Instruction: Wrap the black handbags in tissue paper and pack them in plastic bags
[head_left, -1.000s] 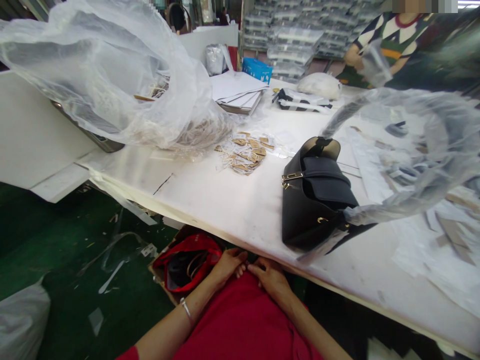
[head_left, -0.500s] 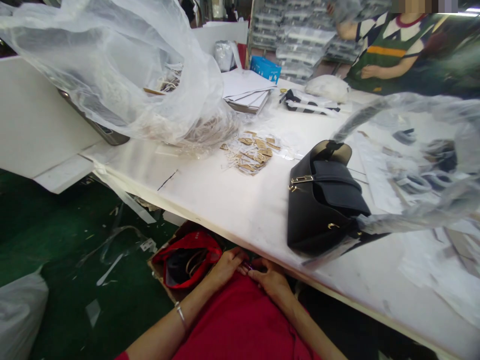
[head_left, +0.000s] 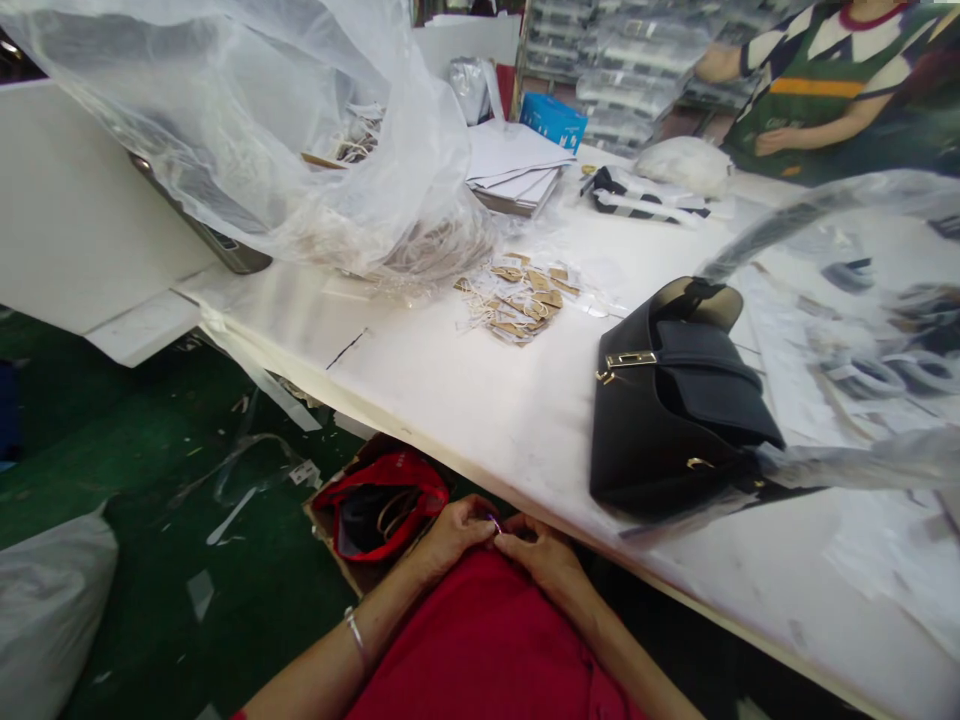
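Observation:
Close together at the table's near edge, my left hand (head_left: 460, 530) and my right hand (head_left: 538, 548) pinch a small, shiny purple object (head_left: 495, 523) between their fingertips. Its kind is too small to make out. Both hands are in front of my red clothing, just below the tabletop. On the table to the right, a black handbag (head_left: 667, 410) lies tilted, with a gold clasp and a handle wrapped in clear plastic. Neither hand touches it. Several brown hang tags (head_left: 525, 300) with white strings lie in a pile farther back.
A large clear plastic bag (head_left: 300, 130) takes up the table's left back. Behind are stacked white sheets (head_left: 517, 170) and a blue box (head_left: 553, 122). Below the edge stands a carton holding a red bag (head_left: 420, 480). Across the table, a person (head_left: 817, 100) stands near plastic-wrapped stacks.
The view has shifted slightly, so the table's things appear farther right. My hands stay together, and the purple object shows a little more between the fingertips. The person opposite has moved an arm.

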